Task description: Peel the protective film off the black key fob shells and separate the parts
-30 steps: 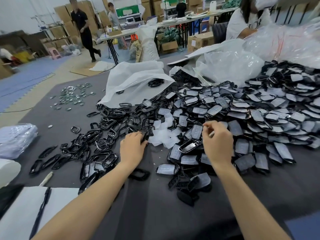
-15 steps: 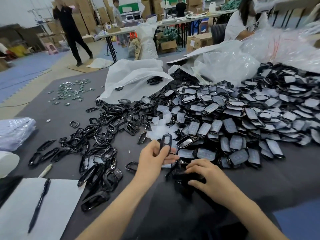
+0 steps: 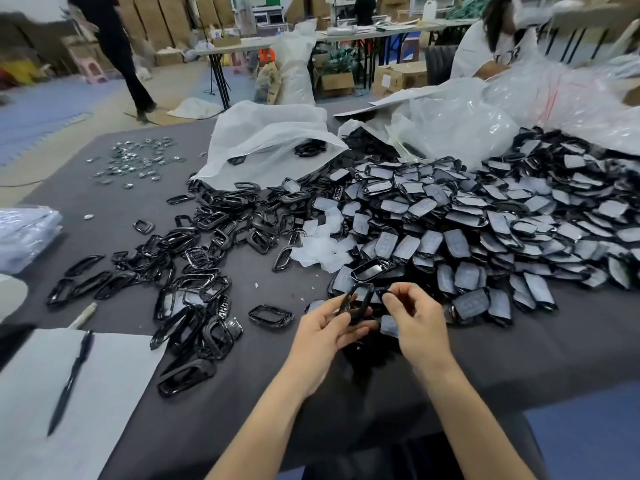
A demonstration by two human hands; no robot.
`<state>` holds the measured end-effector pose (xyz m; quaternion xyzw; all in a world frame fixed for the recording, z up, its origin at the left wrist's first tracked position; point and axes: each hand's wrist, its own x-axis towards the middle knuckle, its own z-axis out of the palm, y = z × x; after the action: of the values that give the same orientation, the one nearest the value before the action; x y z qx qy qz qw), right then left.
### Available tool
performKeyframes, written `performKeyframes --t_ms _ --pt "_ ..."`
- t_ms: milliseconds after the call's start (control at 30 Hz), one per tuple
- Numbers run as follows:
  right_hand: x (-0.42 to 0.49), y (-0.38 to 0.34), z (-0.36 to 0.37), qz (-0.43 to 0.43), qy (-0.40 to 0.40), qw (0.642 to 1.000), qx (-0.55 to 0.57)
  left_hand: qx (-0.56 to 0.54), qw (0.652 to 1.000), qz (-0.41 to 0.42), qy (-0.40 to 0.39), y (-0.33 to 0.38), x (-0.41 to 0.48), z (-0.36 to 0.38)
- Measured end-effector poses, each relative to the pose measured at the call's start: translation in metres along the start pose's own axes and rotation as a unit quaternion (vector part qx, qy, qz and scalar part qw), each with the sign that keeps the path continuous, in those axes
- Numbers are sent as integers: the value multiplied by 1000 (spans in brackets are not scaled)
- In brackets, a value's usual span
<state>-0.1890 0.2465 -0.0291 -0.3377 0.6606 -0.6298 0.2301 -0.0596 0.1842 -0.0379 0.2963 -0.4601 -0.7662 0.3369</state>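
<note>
the left hand [image 3: 325,329] curls its grip round a glossy black plastic key fob frame [image 3: 358,301], held above the dark grey tabletop [image 3: 242,362] near its front edge. the right hand [image 3: 417,323] pinches a small black part [image 3: 383,293] just beside it. bare cloth lies open between the heap of film-covered black shells [image 3: 485,237] and the pile of stripped black frames [image 3: 194,271].
</note>
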Motion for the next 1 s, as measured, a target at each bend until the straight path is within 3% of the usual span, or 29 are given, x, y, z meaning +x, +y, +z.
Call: performKeyframes --t_ms 100,267,833,1000 --pt "-3 2 6 49 32 992 111 16 1000 4 -7 -1 -1 -1" --pt "-13 4 -1 75 22 981 179 67 997 18 -30 -4 -4 -1" --pt "-18 8 -13 91 50 953 286 126 992 6 -29 -3 -8 3" --pt "-17 9 -21 114 18 936 334 143 989 17 -25 -4 -9 3"
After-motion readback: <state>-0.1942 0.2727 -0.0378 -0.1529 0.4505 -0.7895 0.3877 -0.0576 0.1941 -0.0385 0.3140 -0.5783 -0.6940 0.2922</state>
